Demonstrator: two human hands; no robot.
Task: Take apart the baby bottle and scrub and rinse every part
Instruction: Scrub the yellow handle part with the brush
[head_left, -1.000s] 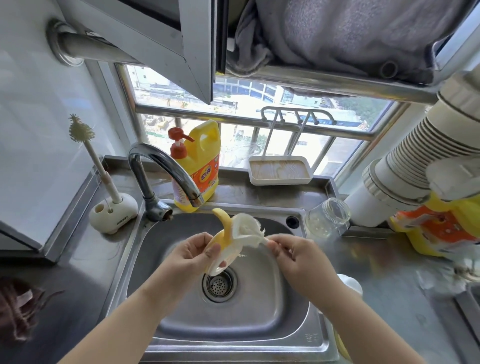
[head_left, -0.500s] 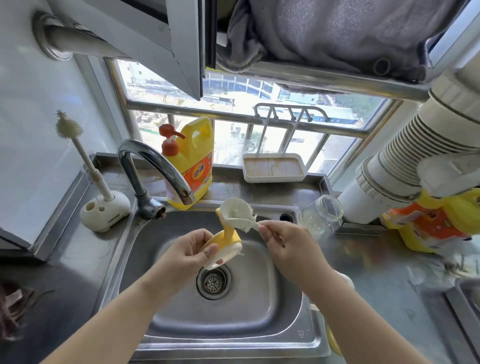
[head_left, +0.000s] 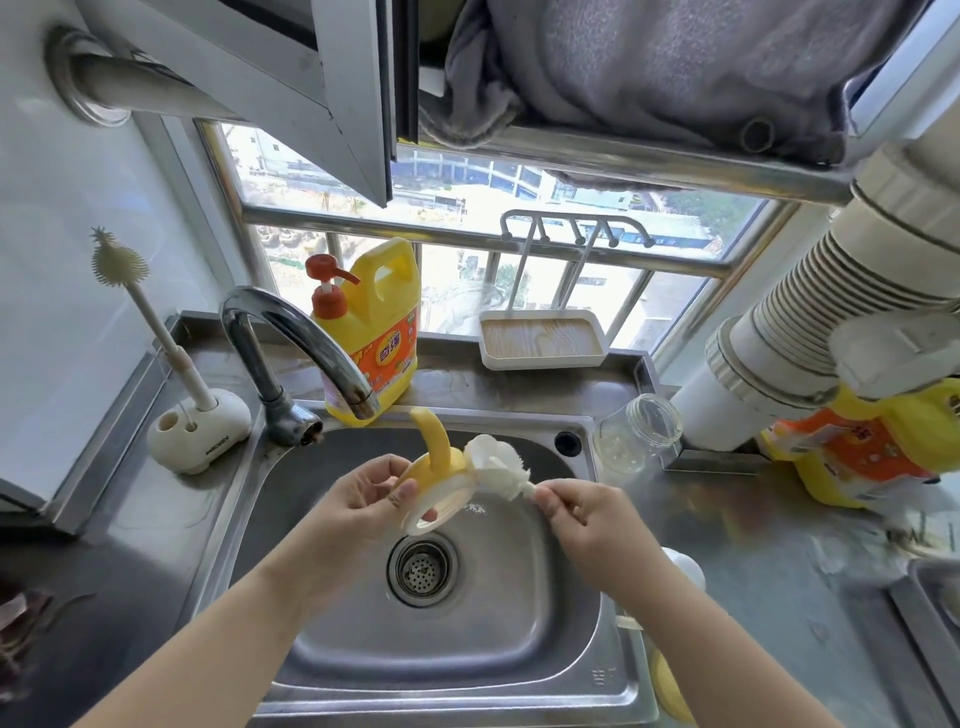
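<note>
Over the sink (head_left: 311, 545), the yellow bottle collar (head_left: 441, 480) is gripped by the left hand (head_left: 358, 501); a white brush (head_left: 496, 465), pinched by the right hand (head_left: 582, 514), is pressed against its rim.

Glossy brushed-metal sink (head_left: 545, 613), shiny chrome tap (head_left: 291, 338), smooth yellow plastic bottle collar (head_left: 441, 467), white bristly brush (head_left: 496, 465), clear glass jar (head_left: 636, 441), wood-grain tray (head_left: 543, 340).

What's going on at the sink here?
A person is washing baby bottle parts over the steel sink. The left hand holds the yellow handled collar, while the right hand pinches a white brush against it. The clear bottle lies beside the sink. No water visibly runs from the tap.
</note>
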